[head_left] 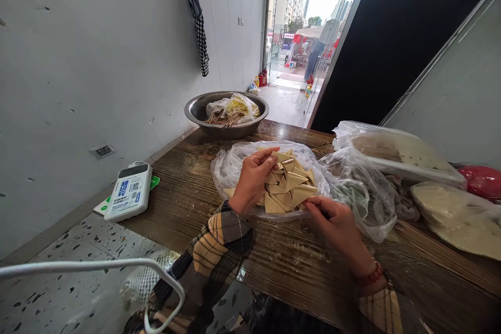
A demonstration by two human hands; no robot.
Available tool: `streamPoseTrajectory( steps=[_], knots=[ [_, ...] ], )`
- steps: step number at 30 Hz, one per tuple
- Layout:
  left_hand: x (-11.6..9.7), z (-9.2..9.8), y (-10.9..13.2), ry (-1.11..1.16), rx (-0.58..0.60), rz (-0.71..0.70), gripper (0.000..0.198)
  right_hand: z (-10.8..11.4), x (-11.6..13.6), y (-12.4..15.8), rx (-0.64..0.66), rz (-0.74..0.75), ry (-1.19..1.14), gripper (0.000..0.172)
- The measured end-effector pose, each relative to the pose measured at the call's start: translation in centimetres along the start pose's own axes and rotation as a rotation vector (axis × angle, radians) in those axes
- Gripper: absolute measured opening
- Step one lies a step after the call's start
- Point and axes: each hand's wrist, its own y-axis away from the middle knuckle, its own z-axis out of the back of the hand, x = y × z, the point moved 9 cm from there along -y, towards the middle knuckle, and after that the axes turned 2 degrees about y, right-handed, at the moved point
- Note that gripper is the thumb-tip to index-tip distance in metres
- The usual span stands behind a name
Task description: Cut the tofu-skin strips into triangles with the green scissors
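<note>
Pale beige pieces of tofu sheet (287, 180), cut or folded into pointed shapes, lie heaped in a clear plastic bag (225, 169) on the dark wooden table. At the upper left of the heap, my left hand (256, 175) is closed, thumb and fingertips pinched on a tofu sheet piece. My right hand (334, 222) pinches the corner of a tofu sheet piece at the heap's lower right edge. Whether both hands hold the same piece, I cannot tell. A red bead bracelet (370, 274) is on my right wrist.
A metal basin (191, 109) with bagged, skewered food stands behind. On the right are crumpled clear bags (376, 198), a covered white tray (415, 167), bagged beige sheets (462, 214) and thin wooden sticks (442, 253). A white box-shaped device (129, 193) sits at the table's left edge.
</note>
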Motion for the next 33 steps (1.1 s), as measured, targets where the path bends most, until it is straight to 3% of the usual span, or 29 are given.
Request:
streamPoseTrajectory(
  steps=[6, 16, 33],
  knots=[
    [0.2, -0.2, 0.1, -0.021, 0.010, 0.015, 0.034, 0.0, -0.2, 0.0, -0.003, 0.009, -0.010, 0.021],
    [1.8, -0.8, 0.7, 0.088, 0.040, 0.176, 0.042, 0.0, -0.1, 0.0, -0.022, 0.006, -0.014, 0.021],
    [1.6, -2.0, 1.4, 0.080, 0.071, 0.188, 0.036, -0.2, -0.7, 0.1, -0.031, -0.016, 0.008, 0.024]
  ],
)
